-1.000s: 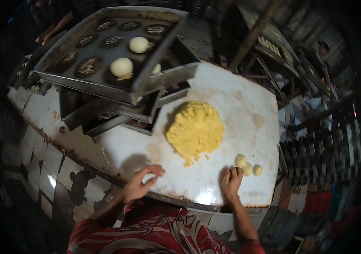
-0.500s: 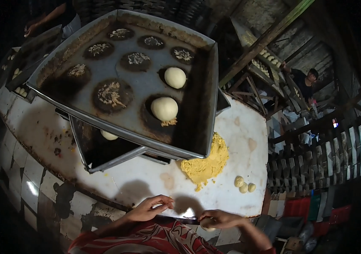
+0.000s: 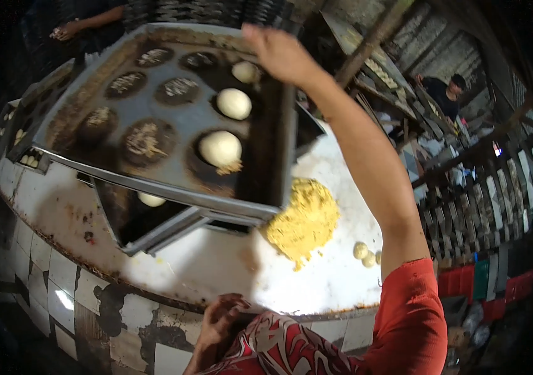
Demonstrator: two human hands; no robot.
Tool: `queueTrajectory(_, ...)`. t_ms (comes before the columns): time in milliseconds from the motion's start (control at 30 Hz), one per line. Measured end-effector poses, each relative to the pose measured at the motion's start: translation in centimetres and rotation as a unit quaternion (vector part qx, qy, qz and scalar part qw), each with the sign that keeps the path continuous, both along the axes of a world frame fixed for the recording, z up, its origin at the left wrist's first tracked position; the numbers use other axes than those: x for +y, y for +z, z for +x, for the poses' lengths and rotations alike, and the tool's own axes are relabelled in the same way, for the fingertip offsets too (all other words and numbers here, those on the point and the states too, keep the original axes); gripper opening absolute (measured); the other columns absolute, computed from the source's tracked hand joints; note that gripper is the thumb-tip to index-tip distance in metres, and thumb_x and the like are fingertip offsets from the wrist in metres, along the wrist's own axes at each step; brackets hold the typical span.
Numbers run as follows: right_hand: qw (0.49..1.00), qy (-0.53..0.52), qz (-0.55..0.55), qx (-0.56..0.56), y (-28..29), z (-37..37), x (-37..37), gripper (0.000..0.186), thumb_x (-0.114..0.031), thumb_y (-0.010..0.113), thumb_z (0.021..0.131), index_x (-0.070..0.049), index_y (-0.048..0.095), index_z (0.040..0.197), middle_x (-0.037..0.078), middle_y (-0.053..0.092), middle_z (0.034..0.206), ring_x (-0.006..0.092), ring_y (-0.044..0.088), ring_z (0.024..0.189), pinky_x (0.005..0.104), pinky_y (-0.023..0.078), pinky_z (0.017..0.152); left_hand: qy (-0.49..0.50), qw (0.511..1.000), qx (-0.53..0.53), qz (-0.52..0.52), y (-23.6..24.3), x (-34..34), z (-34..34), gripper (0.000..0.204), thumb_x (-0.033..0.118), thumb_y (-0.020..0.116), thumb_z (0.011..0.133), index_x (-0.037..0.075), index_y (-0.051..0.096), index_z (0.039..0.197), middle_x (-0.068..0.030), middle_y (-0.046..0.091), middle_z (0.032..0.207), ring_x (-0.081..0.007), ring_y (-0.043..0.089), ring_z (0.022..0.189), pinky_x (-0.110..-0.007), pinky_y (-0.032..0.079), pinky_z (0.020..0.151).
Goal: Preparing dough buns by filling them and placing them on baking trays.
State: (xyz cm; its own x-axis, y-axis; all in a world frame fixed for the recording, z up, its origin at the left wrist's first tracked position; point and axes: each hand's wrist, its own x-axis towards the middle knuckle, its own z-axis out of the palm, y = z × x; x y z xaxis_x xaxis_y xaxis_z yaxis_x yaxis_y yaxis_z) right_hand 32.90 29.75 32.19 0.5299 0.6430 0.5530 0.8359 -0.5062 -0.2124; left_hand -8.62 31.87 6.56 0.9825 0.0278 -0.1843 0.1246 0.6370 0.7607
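My right hand [image 3: 279, 53], a little blurred, is stretched out over the far right corner of a large metal baking tray [image 3: 154, 181]. Its fingers point left and hold nothing that I can see. Just below them a pale dough ball [image 3: 246, 72] lies in the tray. Two more, a middle dough ball [image 3: 234, 104] and a near dough ball [image 3: 220, 148], sit along the right side. Dark round patches with crumbs [image 3: 143, 141] mark the tray's bottom. By the table's front edge my left hand [image 3: 221, 314] is empty, its fingers loosely bent and apart.
More trays [image 3: 166, 228] lie beneath the big one at an angle. A yellow crumbly mound [image 3: 304, 219] and several small dough balls [image 3: 361, 250] rest on the white table [image 3: 316, 290]. Other people work far left [image 3: 101, 22] and far right [image 3: 444, 94]; red crates [image 3: 457, 281] stand right.
My right hand has gone from the table's front edge to the tray's far right corner. The dough ball it held now lies in the tray. My left hand has drawn back slightly.
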Motion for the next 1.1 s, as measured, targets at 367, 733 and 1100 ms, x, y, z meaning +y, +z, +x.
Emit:
queueTrajectory(367, 0.875, -0.182, -0.301, 0.332, -24.0, -18.6, -42.6, 0.045, -0.026, 0.053, 0.085, -0.014, 0.044, 0.127, 0.022, 0.044, 0.126, 0.0412, 0.050, 0.108, 0.0497, 0.041, 0.094, -0.134, 0.979, 0.043, 0.149, -1.6, -17.4, 1.5, 0.021, 0.009, 0.046, 0.095, -0.002, 0.054, 0.110, -0.0126, 0.063, 0.091, -0.0184, 0.062, 0.086, -0.031, 0.048, 0.082)
queueTrajectory(733, 0.934, -0.293, -0.088, 0.185, -26.4, -21.4, -42.9, 0.022, -0.012, 0.055, 0.078, 0.001, 0.052, 0.094, 0.022, 0.054, 0.094, 0.0378, 0.053, 0.085, 0.0488, 0.042, 0.075, -0.111, 0.963, 0.210, -0.125, -1.4, -30.0, 4.5, 0.045, 0.038, 0.038, 0.096, 0.000, 0.046, 0.119, -0.0169, 0.052, 0.125, -0.0287, 0.052, 0.114, -0.039, 0.039, 0.099)
queueTrajectory(1100, 0.898, -0.110, 0.287, 0.316, -22.0, -34.5, -28.7, 0.020, -0.008, 0.052, 0.089, 0.004, 0.059, 0.103, 0.011, 0.060, 0.086, 0.0172, 0.056, 0.082, 0.0280, 0.044, 0.077, 0.117, 0.967, 0.048, 0.219, -3.8, -22.0, 2.0, 0.034, 0.009, 0.045, 0.093, -0.002, 0.046, 0.126, -0.0099, 0.054, 0.121, -0.0145, 0.049, 0.113, -0.028, 0.040, 0.096)
